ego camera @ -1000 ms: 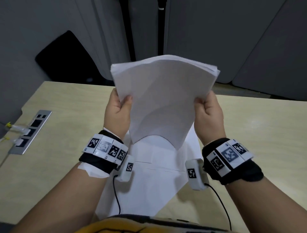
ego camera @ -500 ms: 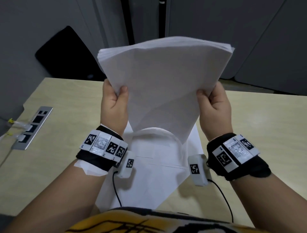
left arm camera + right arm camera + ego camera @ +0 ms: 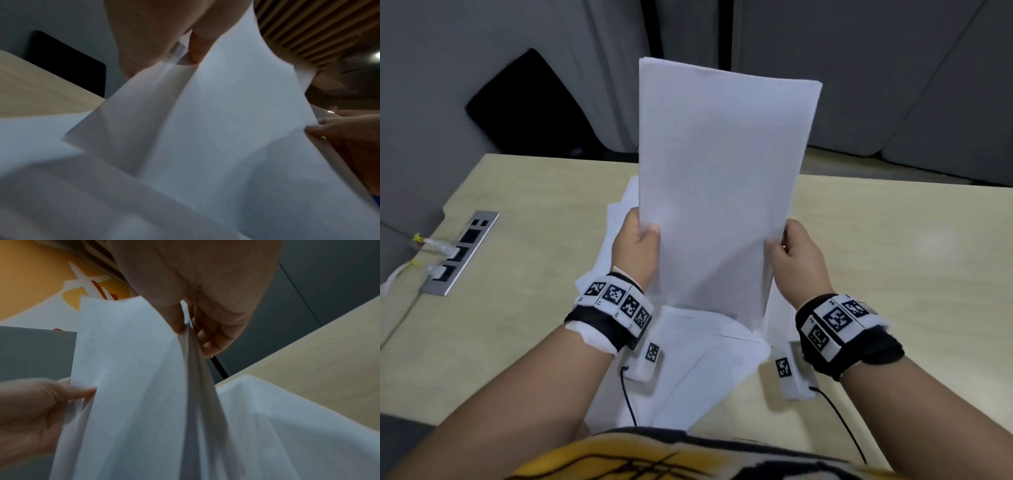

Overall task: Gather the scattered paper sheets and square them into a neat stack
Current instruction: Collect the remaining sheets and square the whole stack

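A bundle of white paper sheets (image 3: 722, 178) stands upright above the table, long side vertical. My left hand (image 3: 635, 246) pinches its left edge, thumb on the near face. My right hand (image 3: 796, 255) grips the right edge near the bottom. In the left wrist view the held sheets (image 3: 226, 121) run from my left hand (image 3: 185, 48) across to the right hand's fingertips (image 3: 320, 131). The right wrist view shows my right hand (image 3: 187, 324) pinching the bundle's edge (image 3: 127, 369), with the left hand (image 3: 41, 405) on the other side. More loose sheets (image 3: 709, 370) lie spread on the table under the bundle.
The light wooden table (image 3: 534, 274) has a metal socket strip (image 3: 460, 253) with plugged cables at its left edge. Grey partition panels (image 3: 893, 85) stand behind the table, with a black opening (image 3: 524, 102) at the back left. Camera cables trail from both wrists.
The bundle was held curved with its long side horizontal; it now stands straight with the long side vertical. Both hands have dropped lower and hold it nearer the bottom edge.
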A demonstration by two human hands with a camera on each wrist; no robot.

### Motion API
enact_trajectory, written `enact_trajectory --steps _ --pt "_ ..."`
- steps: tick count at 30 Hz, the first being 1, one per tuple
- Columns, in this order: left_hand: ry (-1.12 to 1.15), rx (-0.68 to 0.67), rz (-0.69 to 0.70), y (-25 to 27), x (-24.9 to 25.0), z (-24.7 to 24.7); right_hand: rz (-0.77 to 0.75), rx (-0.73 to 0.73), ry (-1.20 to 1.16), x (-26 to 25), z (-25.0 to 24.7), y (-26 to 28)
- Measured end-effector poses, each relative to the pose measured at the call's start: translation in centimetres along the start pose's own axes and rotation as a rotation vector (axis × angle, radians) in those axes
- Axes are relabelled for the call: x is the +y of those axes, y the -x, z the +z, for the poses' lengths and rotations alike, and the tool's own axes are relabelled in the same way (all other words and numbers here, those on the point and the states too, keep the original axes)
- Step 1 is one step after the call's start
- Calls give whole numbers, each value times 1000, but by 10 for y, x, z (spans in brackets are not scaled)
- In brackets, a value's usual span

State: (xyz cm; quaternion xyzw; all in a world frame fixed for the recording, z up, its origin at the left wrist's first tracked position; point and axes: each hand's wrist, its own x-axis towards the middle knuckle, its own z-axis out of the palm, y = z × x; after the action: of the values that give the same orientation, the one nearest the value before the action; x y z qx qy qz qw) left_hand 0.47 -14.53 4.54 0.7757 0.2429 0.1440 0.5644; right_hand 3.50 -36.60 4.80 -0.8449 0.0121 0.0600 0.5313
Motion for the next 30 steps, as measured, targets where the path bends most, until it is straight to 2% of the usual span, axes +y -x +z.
enact_trajectory --steps 3,8,10,13,16,20,24,30 --pt "-108 51 -44 -10 -9 -18 67 -66 -9 2 10 -3" --pt "-220 36 -252 -34 -46 -60 285 -247 247 13 27 -4" --pt "-287 12 -332 -46 -63 -74 391 -234 342 19 37 -5" --pt "-484 -62 -411 -57 -74 -93 579 -123 498 24 53 -7" --pt "-615 -173 -493 -65 -80 -104 632 -68 619 22 68 -7" --pt "-674 -268 -446 -82 -83 -108 658 14 534 16 91 -13" --pt "-604 -372 -426 -93 -81 -102 673 129 320 7 107 -17" --pt "-572 -492 -362 -102 -86 -101 626 89 221 2 117 -13"
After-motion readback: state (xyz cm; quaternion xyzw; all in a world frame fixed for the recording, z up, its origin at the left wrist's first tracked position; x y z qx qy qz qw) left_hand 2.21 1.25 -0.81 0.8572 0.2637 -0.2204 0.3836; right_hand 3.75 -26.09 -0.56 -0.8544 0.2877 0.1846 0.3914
